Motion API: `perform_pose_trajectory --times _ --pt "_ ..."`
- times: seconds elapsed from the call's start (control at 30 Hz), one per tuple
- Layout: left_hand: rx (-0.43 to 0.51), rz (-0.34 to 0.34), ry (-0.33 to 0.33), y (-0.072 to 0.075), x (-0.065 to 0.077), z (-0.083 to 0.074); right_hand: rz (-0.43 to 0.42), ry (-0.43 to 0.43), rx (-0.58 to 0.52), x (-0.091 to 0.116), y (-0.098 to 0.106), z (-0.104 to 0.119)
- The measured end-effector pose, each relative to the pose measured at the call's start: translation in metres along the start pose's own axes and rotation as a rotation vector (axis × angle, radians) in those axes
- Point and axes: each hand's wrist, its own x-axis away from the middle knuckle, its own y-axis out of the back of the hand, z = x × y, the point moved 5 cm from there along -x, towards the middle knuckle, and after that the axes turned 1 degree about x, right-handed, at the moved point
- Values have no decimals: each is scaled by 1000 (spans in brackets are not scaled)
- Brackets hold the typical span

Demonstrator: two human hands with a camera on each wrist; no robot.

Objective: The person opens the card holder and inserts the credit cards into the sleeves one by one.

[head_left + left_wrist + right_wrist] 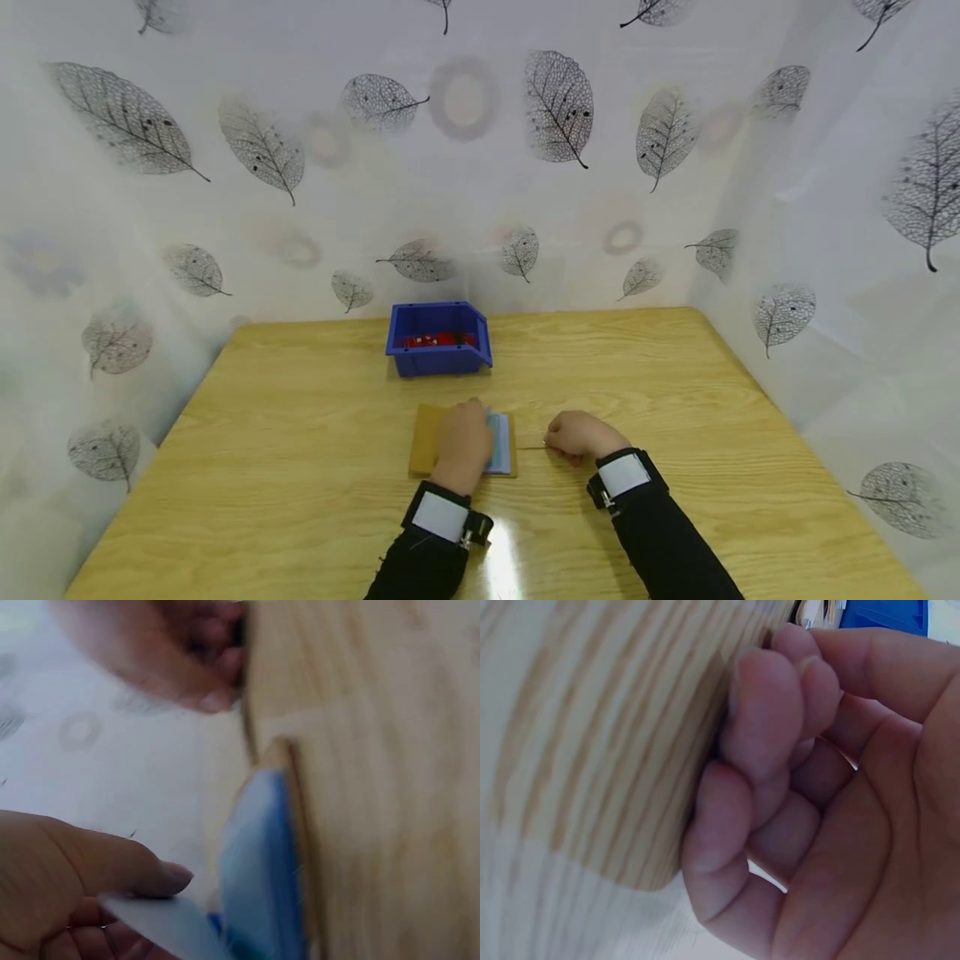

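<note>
A small notebook with a tan cover [424,433] lies open on the table, its pale blue pages [501,446] showing on the right. Over its middle is my left hand [463,440]; the left wrist view has its thumb and fingers pinching a page [161,922]. To the right of the notebook, my right hand [585,435] has curled fingers and pinches the end of a thin cord [531,448]. That cord runs taut from the notebook's right edge. In the right wrist view the curled fingers [769,712] rest against the table and hide most of the cord.
Behind the notebook stands a blue plastic bin [438,360] with small red pieces inside. The wooden table [285,467] meets a leaf-patterned curtain [480,192] at its back and sides.
</note>
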Motion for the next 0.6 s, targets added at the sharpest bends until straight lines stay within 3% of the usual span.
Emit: perform_pose_trajectory --times 0.13,0.27,0.4,0.6 --pt "71 -24 141 15 -3 41 -10 17 1 1 3 -4" --pt "75 8 205 15 3 72 -6 10 -27 -1 5 -7" --pt "38 31 231 13 9 84 12 18 -39 -3 3 -4" --pt "24 54 212 15 9 81 17 13 -43 -1 4 -2"
